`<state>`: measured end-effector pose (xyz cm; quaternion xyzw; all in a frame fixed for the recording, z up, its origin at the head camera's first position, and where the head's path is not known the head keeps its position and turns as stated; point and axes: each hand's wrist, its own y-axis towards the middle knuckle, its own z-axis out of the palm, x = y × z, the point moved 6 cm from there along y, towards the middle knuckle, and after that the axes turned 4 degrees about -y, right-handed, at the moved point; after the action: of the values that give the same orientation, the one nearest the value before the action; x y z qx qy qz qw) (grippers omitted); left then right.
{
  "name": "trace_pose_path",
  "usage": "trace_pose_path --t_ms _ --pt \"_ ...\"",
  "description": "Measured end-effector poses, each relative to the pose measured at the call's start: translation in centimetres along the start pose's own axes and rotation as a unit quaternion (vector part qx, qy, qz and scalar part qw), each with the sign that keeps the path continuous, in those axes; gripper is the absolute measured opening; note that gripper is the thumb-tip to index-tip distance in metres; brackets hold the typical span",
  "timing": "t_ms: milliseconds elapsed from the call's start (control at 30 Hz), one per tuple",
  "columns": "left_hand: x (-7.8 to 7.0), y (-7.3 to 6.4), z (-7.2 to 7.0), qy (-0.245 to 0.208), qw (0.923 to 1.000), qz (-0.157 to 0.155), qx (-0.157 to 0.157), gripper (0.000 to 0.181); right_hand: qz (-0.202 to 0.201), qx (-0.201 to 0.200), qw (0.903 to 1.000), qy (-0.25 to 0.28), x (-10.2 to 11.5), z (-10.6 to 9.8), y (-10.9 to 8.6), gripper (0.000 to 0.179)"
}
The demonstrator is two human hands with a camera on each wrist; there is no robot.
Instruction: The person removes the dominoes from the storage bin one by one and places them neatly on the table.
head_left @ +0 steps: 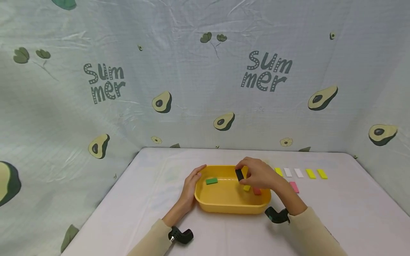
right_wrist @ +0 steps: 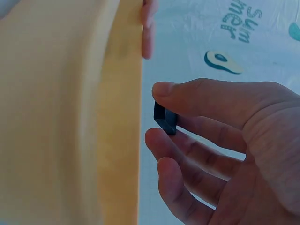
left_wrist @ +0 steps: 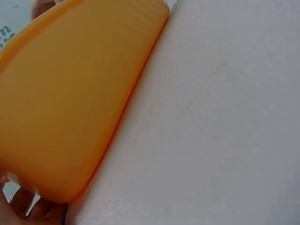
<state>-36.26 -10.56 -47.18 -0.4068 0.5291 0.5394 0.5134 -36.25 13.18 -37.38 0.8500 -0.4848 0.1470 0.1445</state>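
The head camera looks forward and down across the worktop [head_left: 128, 217], the printed sheet [head_left: 192, 78] filling the frame's upper half. The left wrist camera sits close to the yellow tub [head_left: 230, 209], which slants across its upper left; the right wrist camera, also near, faces the right hand [right_wrist: 248, 150] at right, sharing tub and sheet with both others.

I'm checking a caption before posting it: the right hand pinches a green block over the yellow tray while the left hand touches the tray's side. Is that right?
Not quite: the pinched block isn't green. The head view shows the right hand pinching a black block over the yellow tray, while the left hand touches the tray's side.
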Motion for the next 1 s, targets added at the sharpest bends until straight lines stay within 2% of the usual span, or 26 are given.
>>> trace_pose_path --t_ms 167,767,933,1000 --pt "0.0 -0.2 -0.1 0.002 1.0000 -0.002 0.001 0.047 0.007 -0.003 0.9999 0.010 -1.7 -1.0 -1.4 0.039" --pt "-0.3 -0.3 -0.2 0.002 1.0000 0.001 0.002 0.046 0.038 -0.020 0.9988 0.022 -10.2 -4.6 -7.4 0.047" --pt "-0.4 -0.5 -0.1 0.002 1.0000 0.004 0.007 0.046 0.061 -0.017 0.9978 0.022 -12.2 -4.7 -8.6 0.050" --pt "-0.3 -0.5 -0.1 0.001 0.9999 0.002 0.011 0.047 0.085 -0.011 0.9959 0.028 -13.1 -4.5 -9.1 0.052"
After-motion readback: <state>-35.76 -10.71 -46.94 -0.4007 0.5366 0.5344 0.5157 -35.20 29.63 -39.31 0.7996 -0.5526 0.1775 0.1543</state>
